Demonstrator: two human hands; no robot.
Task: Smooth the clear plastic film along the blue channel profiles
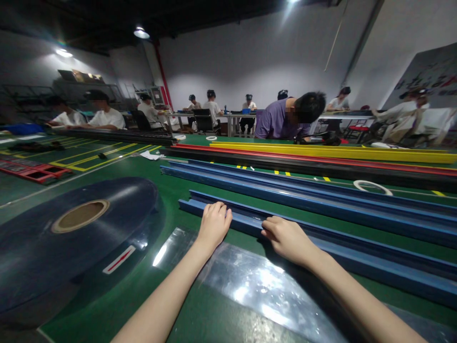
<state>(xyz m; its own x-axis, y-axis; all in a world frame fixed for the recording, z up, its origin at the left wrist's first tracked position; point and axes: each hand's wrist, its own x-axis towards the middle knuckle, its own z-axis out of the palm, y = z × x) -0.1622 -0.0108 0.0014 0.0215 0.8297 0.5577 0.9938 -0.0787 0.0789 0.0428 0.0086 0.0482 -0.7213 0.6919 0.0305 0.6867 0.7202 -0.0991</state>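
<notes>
The film roll (53, 247) is cut off at the left edge, and the blue rail (357, 259) runs off the right.

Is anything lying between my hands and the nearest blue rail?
Nothing visible. The left hand and right hand rest directly on the blue rail, fingers curled over its edge. The clear film sheet lies under the forearms, not between.

A long blue rail (357, 261) lies flat on the green surface, running from the centre out to the right. A glossy clear film sheet (257, 281) lies spread flat along its near side.
</notes>
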